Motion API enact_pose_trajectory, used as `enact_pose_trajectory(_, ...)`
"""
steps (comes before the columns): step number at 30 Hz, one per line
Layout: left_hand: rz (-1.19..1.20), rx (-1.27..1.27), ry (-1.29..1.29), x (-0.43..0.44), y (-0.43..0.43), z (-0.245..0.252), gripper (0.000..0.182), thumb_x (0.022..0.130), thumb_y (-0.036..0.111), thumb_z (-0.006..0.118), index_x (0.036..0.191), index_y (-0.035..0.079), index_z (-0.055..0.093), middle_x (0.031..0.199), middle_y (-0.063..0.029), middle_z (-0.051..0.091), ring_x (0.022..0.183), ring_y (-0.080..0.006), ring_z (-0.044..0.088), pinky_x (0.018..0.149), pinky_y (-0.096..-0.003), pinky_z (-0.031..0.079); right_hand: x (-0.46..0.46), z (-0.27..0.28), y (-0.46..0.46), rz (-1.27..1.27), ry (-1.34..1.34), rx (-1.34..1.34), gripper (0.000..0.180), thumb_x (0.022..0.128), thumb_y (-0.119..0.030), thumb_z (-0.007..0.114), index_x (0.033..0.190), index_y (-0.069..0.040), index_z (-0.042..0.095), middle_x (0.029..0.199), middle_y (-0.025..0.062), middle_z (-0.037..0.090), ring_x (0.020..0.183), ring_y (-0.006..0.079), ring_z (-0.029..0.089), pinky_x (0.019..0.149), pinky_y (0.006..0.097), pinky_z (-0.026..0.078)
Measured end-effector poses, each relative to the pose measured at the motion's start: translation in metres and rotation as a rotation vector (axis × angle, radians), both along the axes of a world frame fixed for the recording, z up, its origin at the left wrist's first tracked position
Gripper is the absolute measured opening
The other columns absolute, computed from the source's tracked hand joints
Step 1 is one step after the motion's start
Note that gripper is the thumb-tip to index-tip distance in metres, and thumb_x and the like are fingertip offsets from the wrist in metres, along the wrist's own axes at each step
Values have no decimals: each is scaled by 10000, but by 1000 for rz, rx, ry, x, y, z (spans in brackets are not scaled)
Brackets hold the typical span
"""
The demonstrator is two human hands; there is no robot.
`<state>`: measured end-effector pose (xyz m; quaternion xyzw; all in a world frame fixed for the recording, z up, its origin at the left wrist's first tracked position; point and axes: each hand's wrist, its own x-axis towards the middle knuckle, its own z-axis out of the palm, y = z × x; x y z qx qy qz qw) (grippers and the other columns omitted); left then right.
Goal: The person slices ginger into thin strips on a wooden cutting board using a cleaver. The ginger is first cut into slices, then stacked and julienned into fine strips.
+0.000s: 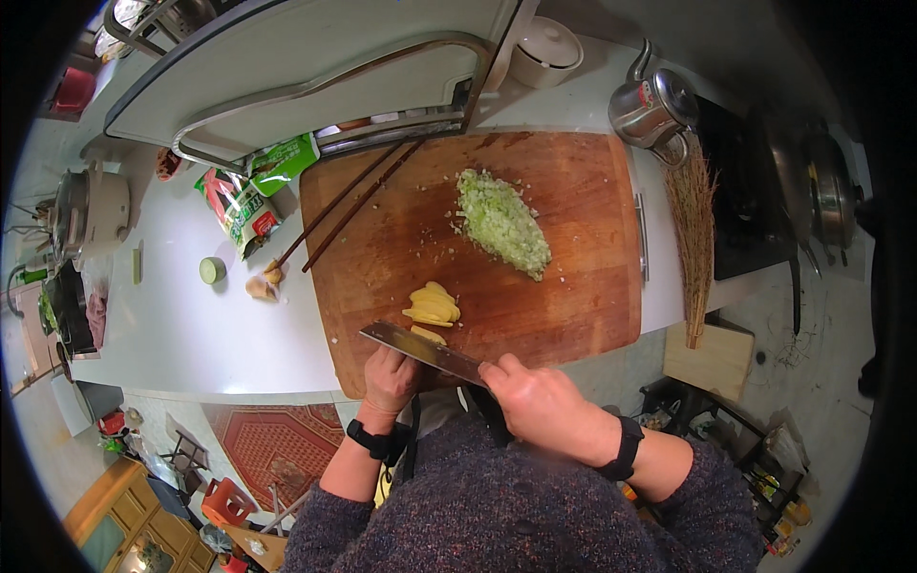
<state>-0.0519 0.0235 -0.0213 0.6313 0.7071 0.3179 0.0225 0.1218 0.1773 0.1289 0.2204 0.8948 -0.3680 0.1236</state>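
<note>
My right hand [534, 401] grips a kitchen cleaver [423, 349] by its handle end. The blade slants across the near edge of a wooden cutting board [587, 286]. My left hand [390, 379] is curled close against the near side of the blade; its fingertips, and anything under them, are hidden. Just beyond the blade lies a single pale yellow slice [428, 334], apparently ginger. A fanned stack of similar slices [433, 304] rests a little farther off. Farther up the board sits an oblong heap of finely chopped pale green vegetable [501, 222].
Two wooden chopsticks [358, 208] lie across the board's left side. Left of it are garlic cloves [261, 288], a cut green vegetable piece [212, 270] and food packets [240, 211]. A metal kettle [653, 107] and a straw brush [691, 236] stand right, near a black cooktop [745, 208].
</note>
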Motion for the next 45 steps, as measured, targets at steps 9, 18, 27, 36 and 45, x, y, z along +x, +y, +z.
enact_pose_trajectory(9, 16, -24, 9, 2, -6, -7, 303, 647, 50, 641, 945, 46, 696, 957, -110, 639, 857, -294, 653, 689, -360, 557, -4, -6, -1, 32, 3, 47, 158, 768, 8, 568, 925, 7, 553, 824, 170, 572, 640, 357, 664, 565, 429, 559)
enact_pose_trajectory(18, -66, -117, 3, 1, -1, -3, 280, 664, 98, 640, 940, 59, 665, 909, -90, 615, 819, -274, 631, 657, -354, 537, -8, -25, -1, -20, 36, 9, 177, 767, 20, 570, 943, 2, 561, 835, 174, 565, 663, 361, 659, 576, 434, 548)
enact_pose_trajectory(27, 43, 37, -145, 1, 21, 15, 265, 733, 49, 728, 987, 53, 653, 961, -101, 625, 822, -301, 622, 683, -372, 533, 2, -21, 14, -175, 221, 84, 344, 799, -16, 612, 1141, -54, 607, 863, 124, 581, 685, 335, 647, 587, 404, 542)
enact_pose_trajectory(36, 107, -165, -221, 8, 46, 23, 280, 773, 34, 696, 1044, 54, 630, 1026, -116, 607, 906, -319, 586, 774, -386, 507, 20, -23, 22, -333, 264, 63, 255, 860, -55, 629, 1114, -56, 618, 903, 123, 619, 746, 347, 643, 616, 406, 544)
enact_pose_trajectory(45, -48, -153, -157, -12, 31, 31, 342, 688, 4, 618, 1025, 58, 636, 1030, -105, 625, 920, -315, 604, 767, -388, 528, 29, -32, 10, -263, 257, -14, 206, 871, -83, 625, 1074, -56, 636, 897, 127, 618, 750, 360, 645, 630, 434, 542)
